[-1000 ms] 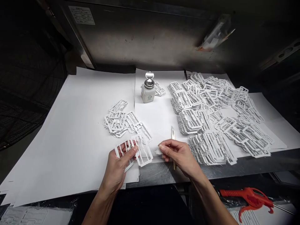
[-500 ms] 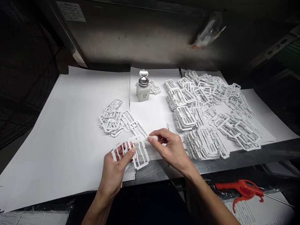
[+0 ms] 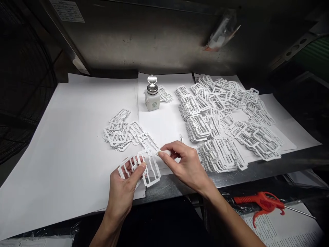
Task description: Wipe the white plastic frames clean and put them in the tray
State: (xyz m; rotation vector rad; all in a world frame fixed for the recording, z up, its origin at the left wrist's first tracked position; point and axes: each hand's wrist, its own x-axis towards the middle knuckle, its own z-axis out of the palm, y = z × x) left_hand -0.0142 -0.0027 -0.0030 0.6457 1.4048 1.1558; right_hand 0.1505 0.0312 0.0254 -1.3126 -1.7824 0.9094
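- Left hand [image 3: 125, 187]: fingers closed on thin white slotted rectangular frames [image 3: 153, 181], fanned above the grey metal worktop's [image 3: 167, 188] edge.
- Right hand [image 3: 189, 166]: fingers pinch a small white wad [image 3: 166, 151], probably soft.
- Frames look light, bendy, fragile; grip outer rims.

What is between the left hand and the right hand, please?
The head view shows a white frame between them, sticking out from the left hand toward the right hand.

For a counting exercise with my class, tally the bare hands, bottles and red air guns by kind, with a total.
Left hand and right hand: 2
Bottle: 1
Red air gun: 1
Total: 4
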